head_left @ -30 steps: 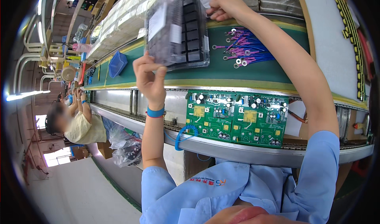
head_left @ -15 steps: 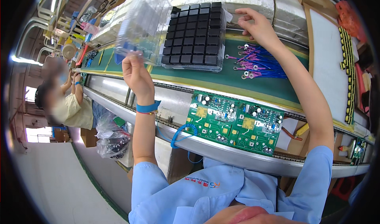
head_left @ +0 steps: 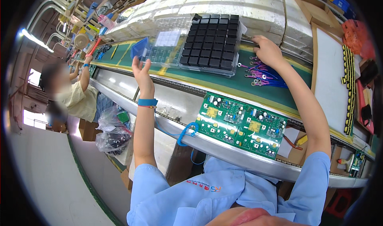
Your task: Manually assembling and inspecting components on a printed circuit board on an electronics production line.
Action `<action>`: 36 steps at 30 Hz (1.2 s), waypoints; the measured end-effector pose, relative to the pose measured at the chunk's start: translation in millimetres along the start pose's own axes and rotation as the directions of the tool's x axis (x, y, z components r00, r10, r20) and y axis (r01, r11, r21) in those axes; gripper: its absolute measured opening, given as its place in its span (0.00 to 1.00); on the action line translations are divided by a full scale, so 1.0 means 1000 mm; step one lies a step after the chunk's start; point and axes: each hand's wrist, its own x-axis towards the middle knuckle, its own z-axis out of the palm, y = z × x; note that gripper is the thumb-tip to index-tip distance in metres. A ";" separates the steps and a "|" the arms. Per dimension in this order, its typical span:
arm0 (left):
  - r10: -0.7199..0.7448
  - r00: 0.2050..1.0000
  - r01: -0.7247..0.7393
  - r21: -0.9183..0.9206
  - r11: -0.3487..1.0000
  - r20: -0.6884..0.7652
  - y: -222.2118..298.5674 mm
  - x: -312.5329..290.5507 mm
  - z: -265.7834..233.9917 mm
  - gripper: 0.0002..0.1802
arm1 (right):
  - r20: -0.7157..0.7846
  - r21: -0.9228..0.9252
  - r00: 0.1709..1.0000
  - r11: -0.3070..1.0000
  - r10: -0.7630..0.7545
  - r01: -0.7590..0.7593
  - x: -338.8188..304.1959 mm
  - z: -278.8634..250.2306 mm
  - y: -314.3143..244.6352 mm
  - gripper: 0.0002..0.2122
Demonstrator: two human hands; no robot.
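Note:
A clear plastic tray full of square black parts sits on the green belt. Its transparent lid lies folded open to the left. At the lid's near left corner is my left hand, thumb and fingers apart; a blue wrist strap is on it. Just right of the tray reaches my right hand, its fingers slightly bent and apart, with nothing visible in them. Below that hand lies a bundle of blue wires with purple sleeves and ring terminals. A green circuit board rests on the rail closer to me.
A blue bin stands behind the lid. White foam blocks line the back. On the right is a white board with a yellow-and-black strip. A coiled blue cord hangs by the rail. Another person works far left.
The raised lid has come down flat to the left, and my left hand has loosened from it. My right hand has shifted lower in view, beside the tray's right edge.

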 end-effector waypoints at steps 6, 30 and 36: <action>0.190 0.859 -0.353 0.281 0.892 0.475 0.018 0.033 0.075 0.30 | -0.231 0.022 0.965 0.991 -0.124 0.132 -0.018 -0.027 -0.018 0.17; 0.235 0.458 -0.888 0.431 0.158 0.857 0.006 0.101 0.183 0.18 | 0.038 0.661 0.976 0.727 0.214 -0.185 -0.221 -0.093 0.019 0.20; 0.420 0.555 -0.818 0.380 0.431 0.718 0.105 0.106 0.115 0.19 | 0.039 0.575 0.974 0.792 0.223 -0.204 -0.224 -0.089 0.026 0.20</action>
